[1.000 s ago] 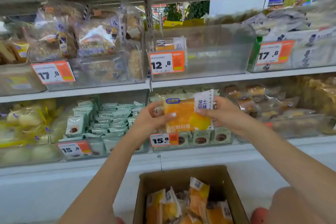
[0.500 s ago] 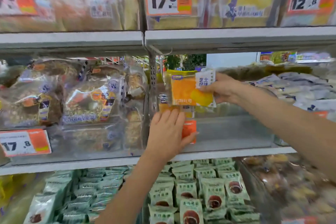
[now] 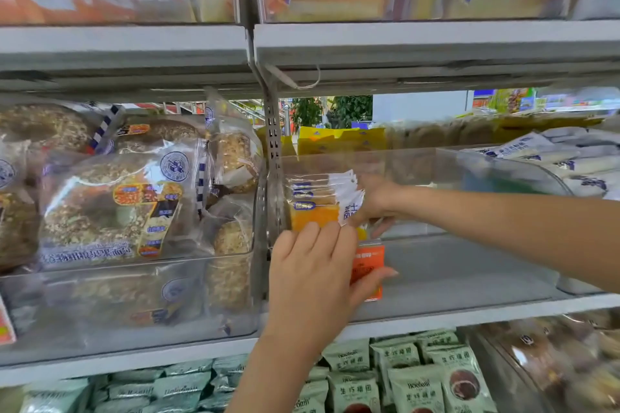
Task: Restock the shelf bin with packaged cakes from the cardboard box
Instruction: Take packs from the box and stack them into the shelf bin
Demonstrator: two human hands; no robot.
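Note:
A clear plastic shelf bin stands on the middle shelf. At its left end several orange-and-white packaged cakes stand upright in a row. My right hand reaches inside the bin and pinches the white edge of the front cake pack. My left hand lies flat against the bin's front wall, fingers straight, covering most of the orange price tag. The cardboard box is out of view.
A neighbouring bin at left holds bagged seeded bread rings. White-wrapped packs fill the bin at right. Green snack packs sit on the shelf below. A shelf edge hangs close above.
My right hand has lowered the cake pack down into the bin against the row at its left end. My left hand stays on the bin's front. The camera has moved closer.

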